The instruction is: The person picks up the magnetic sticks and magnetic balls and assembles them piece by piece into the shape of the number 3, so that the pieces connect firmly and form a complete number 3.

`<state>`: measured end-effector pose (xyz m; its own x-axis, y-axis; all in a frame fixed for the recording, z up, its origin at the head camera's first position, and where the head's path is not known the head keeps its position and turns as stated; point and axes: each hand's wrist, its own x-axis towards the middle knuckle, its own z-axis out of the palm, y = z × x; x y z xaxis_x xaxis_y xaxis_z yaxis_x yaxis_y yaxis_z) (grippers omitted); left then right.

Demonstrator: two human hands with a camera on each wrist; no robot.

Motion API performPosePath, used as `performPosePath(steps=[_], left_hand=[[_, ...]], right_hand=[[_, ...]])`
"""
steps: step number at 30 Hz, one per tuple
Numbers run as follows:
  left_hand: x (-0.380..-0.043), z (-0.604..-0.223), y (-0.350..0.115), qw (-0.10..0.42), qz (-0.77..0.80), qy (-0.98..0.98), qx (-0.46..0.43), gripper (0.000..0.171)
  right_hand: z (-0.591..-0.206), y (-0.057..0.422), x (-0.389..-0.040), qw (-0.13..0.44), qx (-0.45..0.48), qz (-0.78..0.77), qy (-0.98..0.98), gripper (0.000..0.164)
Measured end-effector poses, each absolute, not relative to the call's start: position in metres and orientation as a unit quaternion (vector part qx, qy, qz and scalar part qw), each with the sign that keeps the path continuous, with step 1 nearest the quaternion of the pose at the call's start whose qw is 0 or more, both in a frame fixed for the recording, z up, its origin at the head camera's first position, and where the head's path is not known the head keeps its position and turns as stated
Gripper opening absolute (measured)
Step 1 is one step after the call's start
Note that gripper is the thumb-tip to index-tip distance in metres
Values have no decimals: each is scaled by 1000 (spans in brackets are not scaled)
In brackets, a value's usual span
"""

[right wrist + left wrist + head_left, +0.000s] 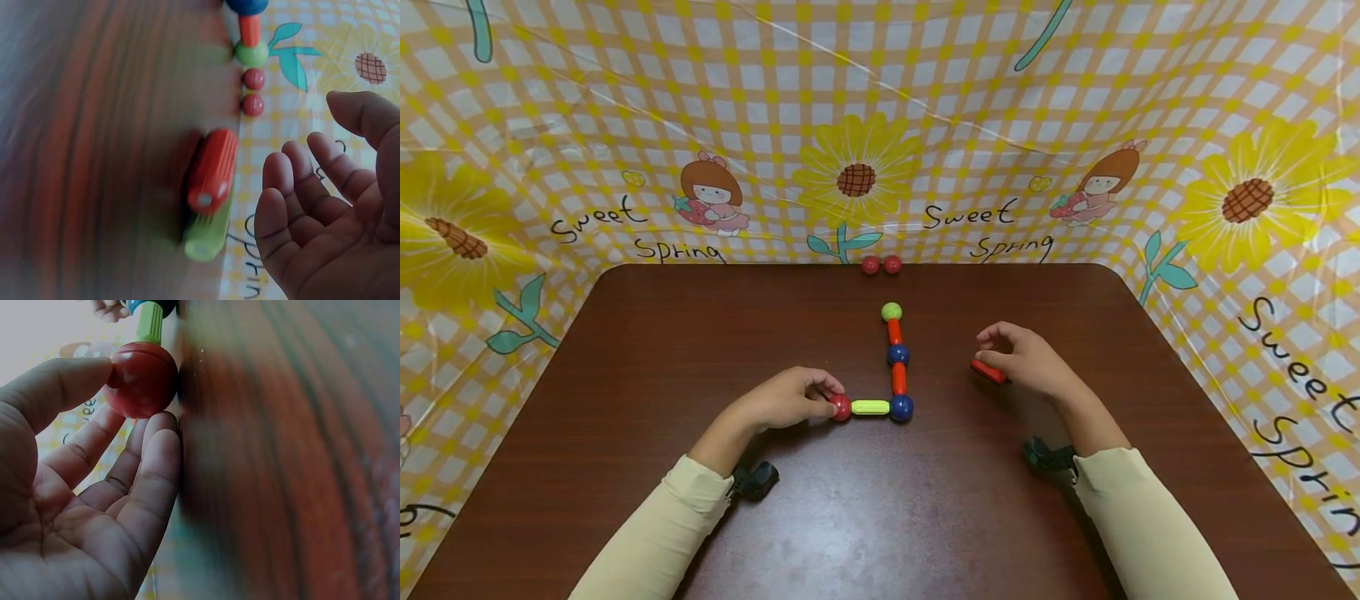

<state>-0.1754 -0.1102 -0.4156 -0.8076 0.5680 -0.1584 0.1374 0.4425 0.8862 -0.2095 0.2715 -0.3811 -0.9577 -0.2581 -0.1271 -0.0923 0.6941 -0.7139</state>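
Note:
My left hand [786, 398] holds a red ball [142, 380] between thumb and fingertips, low at the tabletop. From that ball a yellow-green rod [870, 407] runs to a blue ball [901, 407]. There the chain turns away from me: a red-orange rod [899, 379], another blue ball [898, 355], a second red-orange rod [894, 332] and a light green ball [891, 312]. Over a loose red rod [214, 170] hovers my right hand [1026, 360], fingers loosely bent and apart from it in the right wrist view. A loose green rod [209, 234] lies beside the red one, hidden in the head view.
Two red balls [881, 265] sit at the far edge of the brown table [700, 317]. A checked, flower-printed cloth [850, 83] rises behind the table and along both sides. Each wrist wears a black camera [756, 481].

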Motion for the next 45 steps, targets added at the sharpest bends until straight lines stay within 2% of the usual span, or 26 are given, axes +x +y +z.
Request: performPosePath(steps=[18,37,45], left_hand=[[-173,-416,-109,225,496,813,203,23],[-172,-415,-108,220,484,822,204,23],[-171,-415,-108,220,481,823,207,23]], right_hand=[[-391,279,-203,65,-159,-263,949,25],[-397,272,-200,63,-191,-218,955,23],[-398,273,-202,65,-197,-207,956,17]])
